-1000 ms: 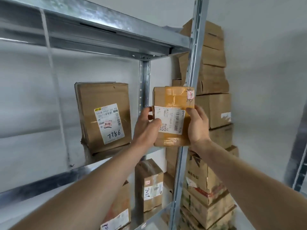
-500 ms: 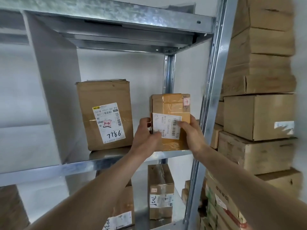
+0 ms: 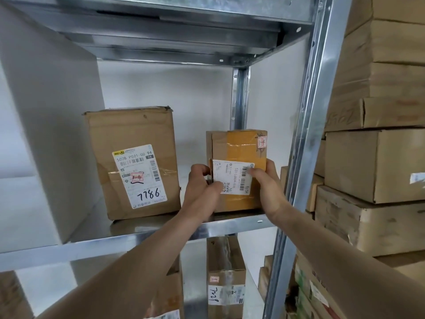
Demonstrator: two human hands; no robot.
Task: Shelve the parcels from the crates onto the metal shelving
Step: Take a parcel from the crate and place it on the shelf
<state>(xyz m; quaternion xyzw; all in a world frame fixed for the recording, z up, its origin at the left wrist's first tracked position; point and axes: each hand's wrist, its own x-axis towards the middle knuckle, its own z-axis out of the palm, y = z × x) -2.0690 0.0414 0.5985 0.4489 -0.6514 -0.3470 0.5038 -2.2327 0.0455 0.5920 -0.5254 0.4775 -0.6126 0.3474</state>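
**Small taped parcel held with both hands on the shelf**

The left hand grips the left edge of the small parcel, its fingers curled round the near left corner and the thumb lying across the lower part of the white shipping label. The right hand clasps the right side, thumb pressed on the label's barcode and fingers wrapped behind the right edge. Both forearms reach up from the near bottom of the view.

The small parcel stands upright on the metal shelf, near its right end and close to the front lip. It is wrapped in yellowish-brown tape and has a small pink-edged sticker at its upper right corner.

To its left on the same shelf, a little apart, stands a larger cardboard box, upright, with a white label bearing the handwritten number 7786. Left of that a white panel rises from the shelf.

The front upright post of the shelving runs just right of the right hand; a rear post stands behind the small parcel. On the shelf below, another labelled box stands upright. Right of the shelving, a stack of cardboard boxes rises against the wall.
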